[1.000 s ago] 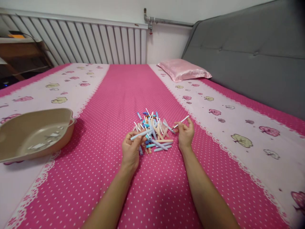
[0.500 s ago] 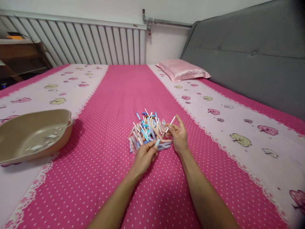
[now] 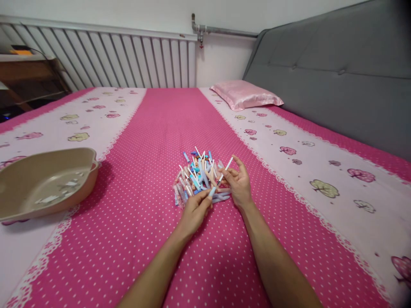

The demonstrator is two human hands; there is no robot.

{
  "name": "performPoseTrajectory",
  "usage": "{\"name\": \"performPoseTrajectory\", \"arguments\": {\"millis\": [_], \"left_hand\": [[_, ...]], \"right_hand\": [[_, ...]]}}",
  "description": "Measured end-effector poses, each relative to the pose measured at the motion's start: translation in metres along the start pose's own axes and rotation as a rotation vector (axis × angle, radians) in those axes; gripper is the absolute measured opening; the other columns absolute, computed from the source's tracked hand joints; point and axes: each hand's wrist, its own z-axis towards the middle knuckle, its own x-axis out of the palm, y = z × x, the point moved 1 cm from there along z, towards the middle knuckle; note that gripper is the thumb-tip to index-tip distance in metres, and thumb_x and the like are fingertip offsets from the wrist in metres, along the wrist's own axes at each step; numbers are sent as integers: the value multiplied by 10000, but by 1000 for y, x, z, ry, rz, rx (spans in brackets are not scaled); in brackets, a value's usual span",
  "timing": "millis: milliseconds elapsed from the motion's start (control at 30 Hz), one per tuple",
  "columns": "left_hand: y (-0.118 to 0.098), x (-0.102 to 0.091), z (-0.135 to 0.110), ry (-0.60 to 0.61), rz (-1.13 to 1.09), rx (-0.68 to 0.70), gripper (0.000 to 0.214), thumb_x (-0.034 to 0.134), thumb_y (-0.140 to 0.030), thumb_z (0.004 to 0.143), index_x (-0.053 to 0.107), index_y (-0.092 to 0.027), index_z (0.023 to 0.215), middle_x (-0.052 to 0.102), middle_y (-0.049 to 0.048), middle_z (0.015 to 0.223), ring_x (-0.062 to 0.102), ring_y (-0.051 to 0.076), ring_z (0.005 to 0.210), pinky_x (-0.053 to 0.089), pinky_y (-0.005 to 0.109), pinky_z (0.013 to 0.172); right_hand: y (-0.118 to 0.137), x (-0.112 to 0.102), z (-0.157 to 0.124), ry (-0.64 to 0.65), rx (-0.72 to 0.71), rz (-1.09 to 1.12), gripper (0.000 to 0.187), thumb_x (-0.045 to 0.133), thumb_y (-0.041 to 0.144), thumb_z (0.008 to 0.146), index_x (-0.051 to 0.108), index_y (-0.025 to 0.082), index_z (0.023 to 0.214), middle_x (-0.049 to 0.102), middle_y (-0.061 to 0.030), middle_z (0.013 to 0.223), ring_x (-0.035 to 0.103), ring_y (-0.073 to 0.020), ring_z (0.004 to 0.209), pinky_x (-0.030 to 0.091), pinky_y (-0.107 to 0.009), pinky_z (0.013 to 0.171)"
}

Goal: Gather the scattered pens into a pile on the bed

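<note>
A pile of several thin pens and pen parts (image 3: 195, 177), blue, white and peach, lies on the pink dotted bedspread (image 3: 180, 128). My left hand (image 3: 194, 211) is at the pile's near edge, pinching a light blue pen barrel (image 3: 212, 191) that points up to the right. My right hand (image 3: 238, 183) is just right of the pile, fingers closed on a thin white refill (image 3: 225, 168). The refill's lower end meets the tip of the blue barrel.
A beige plastic basin (image 3: 19, 207) with small white scraps inside sits at the left on the bed. A pink satin pillow (image 3: 245, 94) lies at the far right by the grey padded headboard (image 3: 330, 72). A white radiator (image 3: 122, 57) lines the far wall.
My left hand moved right to the pile's near edge and turned the blue barrel upward. My right hand drew in toward it, bringing the white refill to the barrel's tip.
</note>
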Motion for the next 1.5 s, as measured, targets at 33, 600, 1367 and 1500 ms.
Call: {"name": "performPoseTrajectory", "arguments": {"millis": [33, 600, 1367, 1500], "left_hand": [[0, 0, 0, -2, -3, -3, 378, 524, -382, 829, 653, -146, 1094, 443, -27, 596, 323, 77, 500, 213, 213, 476], [-1, 3, 0, -17, -46, 63, 274, 546, -383, 823, 686, -153, 875, 482, -19, 560, 343, 79, 461, 245, 196, 434], [-5, -2, 0, -222, -192, 136, 232, 535, -354, 823, 607, -160, 928, 485, -43, 600, 396, 67, 459, 313, 198, 452], [-8, -14, -2, -579, -302, 203, 167, 477, -275, 813, 584, -178, 897, 468, -52, 599, 395, 70, 459, 335, 188, 443]], "right_hand": [[0, 0, 1, -13, -25, 7, 819, 744, 366, 666, 323, 267, 1362, 683, 13, 834, 641, -101, 553, 539, -187, 473], [2, 5, -8, 111, 23, -8, 793, 749, 322, 662, 332, 283, 1335, 696, 6, 857, 663, -135, 577, 570, -246, 485], [-6, 8, -16, 234, -113, -234, 372, 596, 366, 816, 586, 255, 1171, 689, -27, 936, 636, -126, 665, 526, -256, 578], [-6, 9, -21, 344, -355, -638, 197, 579, 284, 825, 667, 234, 993, 681, -29, 808, 605, -159, 692, 505, -309, 649]]}}
